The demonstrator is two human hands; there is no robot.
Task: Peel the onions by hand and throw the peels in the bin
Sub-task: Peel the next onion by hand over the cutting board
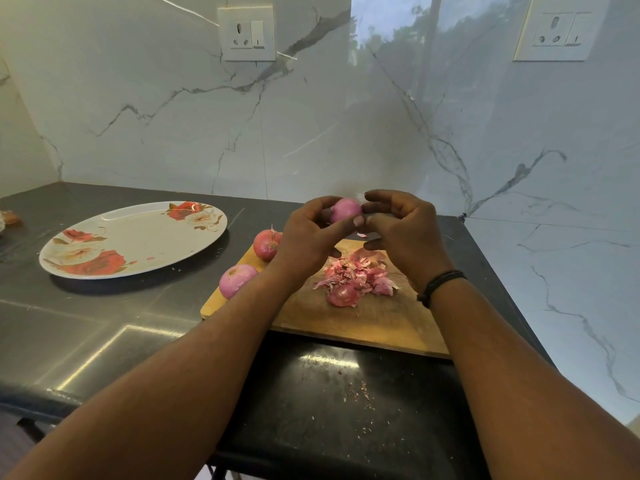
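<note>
Head view
Left hand: the left hand [306, 233] is raised above the cutting board, fingers curled round the left side of a pale pink onion [345, 210], thumb pressed against its lower edge.
Right hand: the right hand [403, 230] closes on the same onion from the right, its fingertips [372, 196] hooked over the top; a black band [439, 284] circles the wrist.
Held onion: it sits between the two hands, in the air over the far end of the board, smooth and light in colour.
Cutting board: a wooden cutting board [363, 320] lies on the dark counter [104, 327], close to the right-hand wall.
Peels: a heap of pink peels [356, 278] lies on the board, below the hands.
Other onions: a reddish onion [266, 244] rests at the board's far left corner, partly hidden by the left hand; a paler onion [237, 280] lies at the board's left edge, nearer the camera.
Plate: a flowered plate [138, 237] stands on the counter, left of the board and apart from it.
Wall: marble wall with two sockets [246, 33].
Bin: I cannot see one.
</note>
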